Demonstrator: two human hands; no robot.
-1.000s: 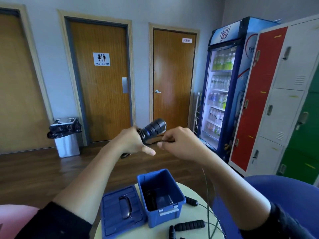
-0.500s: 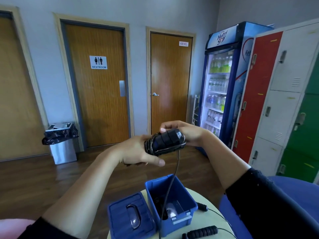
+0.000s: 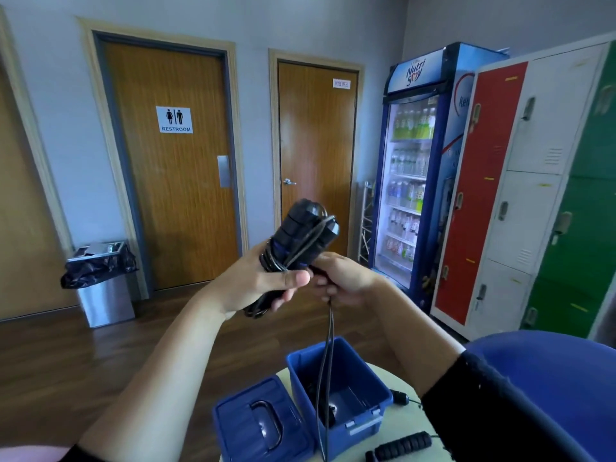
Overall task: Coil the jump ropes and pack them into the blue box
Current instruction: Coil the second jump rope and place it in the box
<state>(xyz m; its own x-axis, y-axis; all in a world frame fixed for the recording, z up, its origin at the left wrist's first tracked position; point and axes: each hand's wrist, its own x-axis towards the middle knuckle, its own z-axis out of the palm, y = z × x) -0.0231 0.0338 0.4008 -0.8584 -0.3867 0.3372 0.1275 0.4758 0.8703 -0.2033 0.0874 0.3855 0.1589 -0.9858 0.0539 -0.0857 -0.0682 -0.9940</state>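
From the head view, the left hand (image 3: 256, 281) is gripping a pair of black jump-rope handles (image 3: 305, 236) held together, tilted up to the right, with cord wound around them. The right hand (image 3: 343, 278) is closing on the cord (image 3: 328, 355) just beside them — its loose length is hanging down in front of the open blue box (image 3: 363, 411) on the counter (image 3: 405, 418). The box lid (image 3: 263, 425) is lying beside the box, and another jump-rope handle (image 3: 403, 443) is resting on the counter

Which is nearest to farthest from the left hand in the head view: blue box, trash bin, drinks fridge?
From the left hand:
1. Blue box, directly below on the table, lid off.
2. Trash bin, on the floor to the left.
3. Drinks fridge, back right, beside the lockers.
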